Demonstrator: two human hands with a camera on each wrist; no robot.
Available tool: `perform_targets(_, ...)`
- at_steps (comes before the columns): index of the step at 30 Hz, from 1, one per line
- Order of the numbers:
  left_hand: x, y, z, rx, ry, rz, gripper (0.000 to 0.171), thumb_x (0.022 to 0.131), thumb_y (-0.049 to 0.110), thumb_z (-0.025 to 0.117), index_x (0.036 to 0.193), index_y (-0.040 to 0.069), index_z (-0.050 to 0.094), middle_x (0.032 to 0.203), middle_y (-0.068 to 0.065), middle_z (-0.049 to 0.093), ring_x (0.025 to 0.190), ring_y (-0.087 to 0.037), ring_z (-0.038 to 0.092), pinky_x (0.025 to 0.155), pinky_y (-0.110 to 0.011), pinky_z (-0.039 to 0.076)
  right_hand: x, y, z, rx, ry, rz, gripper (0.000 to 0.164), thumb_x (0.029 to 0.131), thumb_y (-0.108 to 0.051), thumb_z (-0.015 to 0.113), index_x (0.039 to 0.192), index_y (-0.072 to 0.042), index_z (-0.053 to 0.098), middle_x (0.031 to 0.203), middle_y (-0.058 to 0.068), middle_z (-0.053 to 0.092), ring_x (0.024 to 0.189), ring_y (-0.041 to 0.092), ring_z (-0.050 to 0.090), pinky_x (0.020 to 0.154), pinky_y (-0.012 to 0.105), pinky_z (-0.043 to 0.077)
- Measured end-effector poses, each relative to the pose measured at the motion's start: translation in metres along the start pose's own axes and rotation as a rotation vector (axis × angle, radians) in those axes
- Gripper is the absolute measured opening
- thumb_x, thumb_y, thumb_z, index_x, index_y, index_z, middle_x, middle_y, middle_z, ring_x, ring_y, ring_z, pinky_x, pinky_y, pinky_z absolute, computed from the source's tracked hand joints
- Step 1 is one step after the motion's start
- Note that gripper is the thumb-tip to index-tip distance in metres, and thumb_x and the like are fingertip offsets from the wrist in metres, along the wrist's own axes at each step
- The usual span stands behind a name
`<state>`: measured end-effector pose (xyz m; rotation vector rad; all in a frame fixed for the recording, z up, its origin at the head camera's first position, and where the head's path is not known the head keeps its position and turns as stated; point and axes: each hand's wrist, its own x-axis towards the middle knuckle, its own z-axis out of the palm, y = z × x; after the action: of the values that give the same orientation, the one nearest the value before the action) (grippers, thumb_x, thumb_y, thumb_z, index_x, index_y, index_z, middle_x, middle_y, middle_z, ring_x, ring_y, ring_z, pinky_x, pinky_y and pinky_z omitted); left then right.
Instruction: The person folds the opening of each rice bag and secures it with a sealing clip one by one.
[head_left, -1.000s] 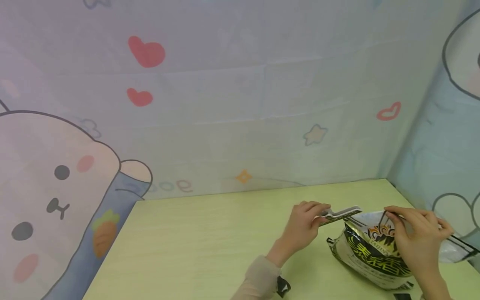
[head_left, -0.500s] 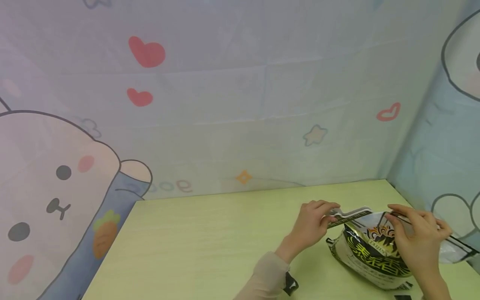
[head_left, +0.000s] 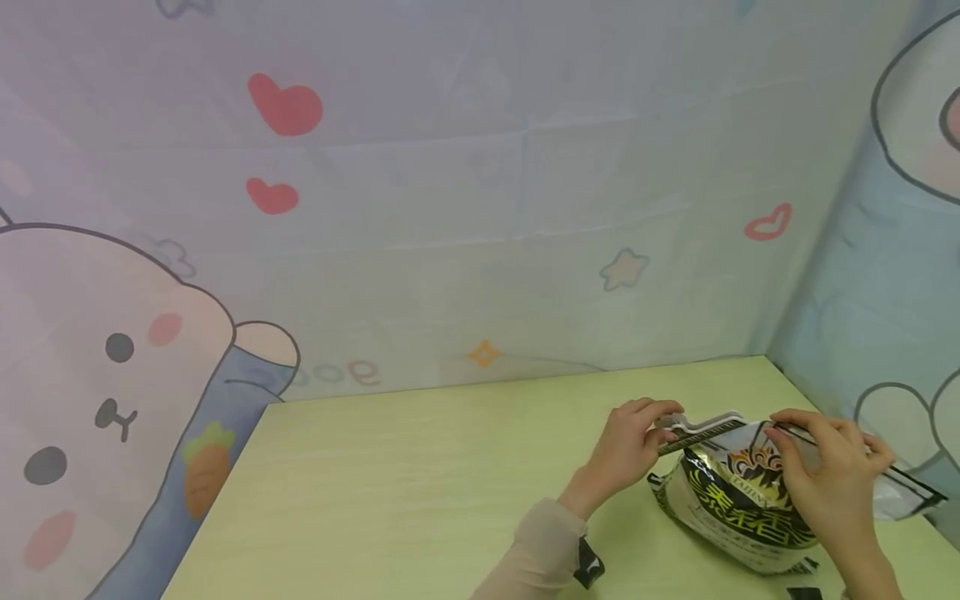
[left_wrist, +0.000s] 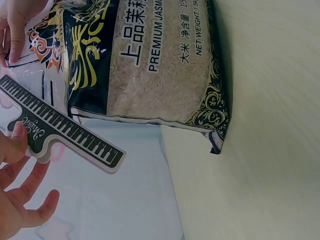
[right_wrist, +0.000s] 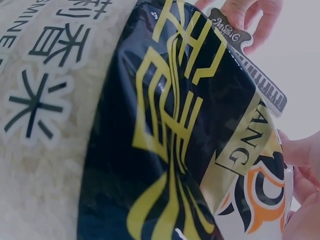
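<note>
A bag of rice (head_left: 738, 521), printed black, gold and white, lies at the right of the table; its upper end is folded up. My right hand (head_left: 832, 475) pinches that upper edge between thumb and fingers. With thumb and fingers my left hand (head_left: 624, 447) pinches the handles of a bag clip (left_wrist: 62, 127), which is dark with a piano-key pattern and "Music" lettering. The clip's long bar reaches to the left part of the bag's folded top. In the right wrist view the clip (right_wrist: 262, 82) is partly behind the bag; whether its jaws grip the plastic I cannot tell.
The pale yellow-green table (head_left: 390, 500) extends to the left of the bag. A cartoon-printed cloth (head_left: 450, 183) hangs behind and along the sides. A small black object (head_left: 588, 564) is by the left sleeve, another (head_left: 805, 593) at the bottom edge.
My left hand has moved the clip rightward, up to the bag's top edge. My right hand keeps its pinch on the bag, which has hardly moved. The head view has shifted slightly.
</note>
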<state>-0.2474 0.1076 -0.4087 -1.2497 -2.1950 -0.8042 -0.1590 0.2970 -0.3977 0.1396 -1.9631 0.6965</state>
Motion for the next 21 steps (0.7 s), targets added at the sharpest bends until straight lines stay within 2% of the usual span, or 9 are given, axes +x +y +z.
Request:
perform_targets(5, 0.004, 0.002, 0.002, -0.075, -0.061, -0.045, 0.029, 0.088, 0.004, 0.052, 0.116, 0.011, 0.055, 0.102, 0.000, 0.061, 0.083, -0.001, 0.061, 0.070, -0.001, 0.038, 0.001, -0.001, 0.000, 0.002, 0.010, -0.019, 0.049, 0.085, -0.045, 0.051, 0.087, 0.003, 0.061, 0.096, -0.046, 0.037, 0.089, -0.014, 0.024, 0.085, 0.041, 0.006)
perform_targets(10, 0.007, 0.005, 0.001, -0.083, -0.093, -0.064, 0.033, 0.086, -0.003, 0.050, 0.116, 0.010, 0.055, 0.100, -0.001, 0.059, 0.081, -0.001, 0.062, 0.073, -0.001, 0.040, 0.000, -0.001, 0.001, -0.029, 0.021, -0.042, 0.055, 0.085, -0.050, 0.046, 0.087, 0.003, 0.062, 0.097, -0.031, 0.040, 0.089, -0.012, 0.024, 0.085, 0.040, 0.007)
perform_targets(13, 0.008, 0.005, -0.001, -0.075, -0.089, -0.065, 0.034, 0.084, -0.005, 0.051, 0.114, 0.010, 0.055, 0.097, -0.001, 0.059, 0.080, -0.002, 0.062, 0.072, -0.001, 0.040, 0.000, 0.000, 0.000, -0.029, 0.025, -0.049, 0.052, 0.085, -0.048, 0.048, 0.087, 0.002, 0.062, 0.094, -0.025, 0.044, 0.089, -0.011, 0.024, 0.086, 0.037, 0.006)
perform_targets(17, 0.009, 0.006, -0.002, -0.092, -0.073, -0.066, 0.037, 0.081, -0.010, 0.050, 0.112, 0.009, 0.056, 0.093, -0.002, 0.057, 0.078, -0.002, 0.063, 0.069, 0.000, 0.039, 0.000, 0.001, 0.000, -0.027, 0.028, -0.050, 0.049, 0.085, -0.046, 0.050, 0.086, 0.000, 0.063, 0.093, -0.024, 0.047, 0.090, -0.012, 0.025, 0.086, 0.036, 0.006)
perform_targets(21, 0.011, 0.006, -0.002, -0.110, -0.067, -0.062, 0.041, 0.077, -0.014, 0.049, 0.111, 0.008, 0.056, 0.089, -0.002, 0.056, 0.076, -0.001, 0.062, 0.067, 0.002, 0.038, 0.000, 0.002, 0.000, -0.014, 0.039, -0.050, 0.051, 0.084, -0.049, 0.049, 0.086, 0.000, 0.064, 0.095, -0.031, 0.044, 0.089, -0.013, 0.026, 0.087, 0.035, 0.005)
